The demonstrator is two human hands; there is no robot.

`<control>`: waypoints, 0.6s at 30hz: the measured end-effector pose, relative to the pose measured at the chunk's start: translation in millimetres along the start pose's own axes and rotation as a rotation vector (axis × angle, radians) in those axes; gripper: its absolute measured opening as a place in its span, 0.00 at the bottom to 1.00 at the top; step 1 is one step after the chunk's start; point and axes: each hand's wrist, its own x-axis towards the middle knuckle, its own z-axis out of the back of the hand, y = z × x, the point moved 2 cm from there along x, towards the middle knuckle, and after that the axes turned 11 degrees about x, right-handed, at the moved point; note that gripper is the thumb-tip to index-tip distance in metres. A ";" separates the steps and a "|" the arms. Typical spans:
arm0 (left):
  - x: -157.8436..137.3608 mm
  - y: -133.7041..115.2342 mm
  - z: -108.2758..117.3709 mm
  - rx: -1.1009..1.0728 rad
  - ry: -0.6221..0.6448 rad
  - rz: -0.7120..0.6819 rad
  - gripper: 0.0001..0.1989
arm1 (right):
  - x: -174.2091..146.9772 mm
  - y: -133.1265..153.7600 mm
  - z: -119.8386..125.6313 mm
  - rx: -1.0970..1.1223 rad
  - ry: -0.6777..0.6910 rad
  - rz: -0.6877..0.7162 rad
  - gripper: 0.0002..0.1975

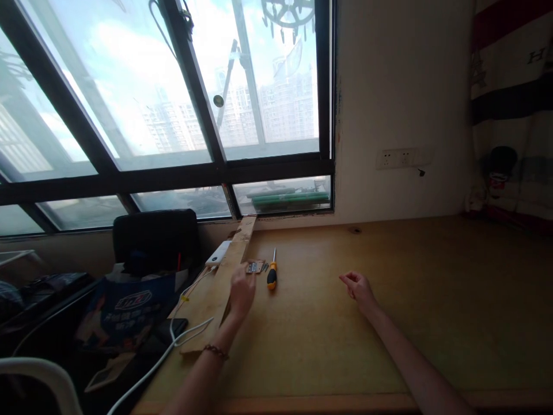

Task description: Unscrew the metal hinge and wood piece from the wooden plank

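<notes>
My left hand (242, 291) is over the right edge of a wooden board (200, 329), its fingers curled and their tips partly hidden. Just beyond those fingers lies a small flat brown piece with a metal part on it (254, 267); I cannot tell whether the hand touches it. Several small dark screw-like pieces (265, 267) lie to its right. Beside them a yellow and black screwdriver (272, 275) points its shaft at the window. Further right, my right hand (359, 290) is held above the table with thumb and fingers pinched together; anything between them is too small to make out.
The wooden table (328, 346) reaches the wall. On the board's left lie a white power strip or box (218, 253) and a white cable (175, 340). A dark chair (155, 239) with a printed blue bag (125, 311) stands at left. Wall sockets (396, 157) are at the back.
</notes>
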 end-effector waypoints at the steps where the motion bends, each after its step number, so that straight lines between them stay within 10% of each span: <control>1: -11.1 -20.2 -10.3 -0.183 0.105 -0.004 0.17 | -1.0 -1.4 -2.7 -0.019 -0.041 0.007 0.20; 4: -42.0 -82.1 -39.9 -0.619 0.375 0.132 0.17 | -6.9 -4.7 -24.0 -0.031 -0.055 0.035 0.25; 9: -73.0 -158.4 -69.8 -0.868 0.418 0.205 0.20 | -21.5 -24.4 -83.7 -0.065 0.112 0.158 0.31; 18: -104.6 -181.9 -79.5 -0.862 0.549 0.169 0.25 | -38.0 -39.7 -89.3 -0.248 0.326 0.281 0.31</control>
